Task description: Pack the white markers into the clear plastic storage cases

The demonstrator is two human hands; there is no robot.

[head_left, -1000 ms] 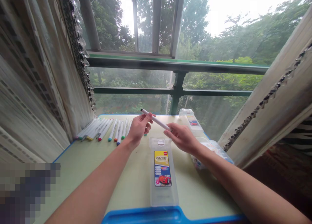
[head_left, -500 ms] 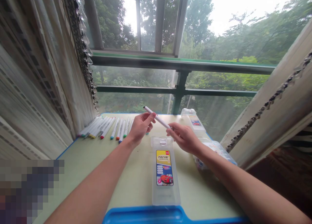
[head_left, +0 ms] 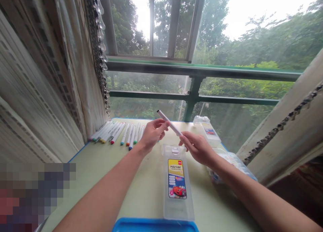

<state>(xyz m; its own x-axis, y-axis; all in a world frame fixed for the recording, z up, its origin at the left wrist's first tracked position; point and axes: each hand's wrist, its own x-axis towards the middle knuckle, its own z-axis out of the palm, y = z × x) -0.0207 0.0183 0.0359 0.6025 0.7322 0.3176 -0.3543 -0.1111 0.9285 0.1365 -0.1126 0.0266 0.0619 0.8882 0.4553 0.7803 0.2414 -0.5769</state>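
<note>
A white marker [head_left: 174,128] with a dark upper tip slants in the air between my hands. My left hand [head_left: 155,132] pinches it around the middle, thumb on top. At its lower end the fingers of my right hand [head_left: 198,145] are closed on it, hiding that end. Just below my hands lies a clear plastic marker case [head_left: 178,208] with a yellow and blue label showing a red car. Left of my left hand, several white markers [head_left: 130,136] with coloured ends lie side by side on the table.
Behind my right hand lies a second clear case [head_left: 214,135]. A clear box [head_left: 233,161] with a blue edge is partly hidden by my right forearm. The pale green table [head_left: 101,173] has a blue tray [head_left: 155,225] at its front. Curtains [head_left: 45,77] hang at both sides.
The view has shifted, so the whole scene sits slightly further right and lower. Both hands keep hold of the marker, with little visible change in their grip.
</note>
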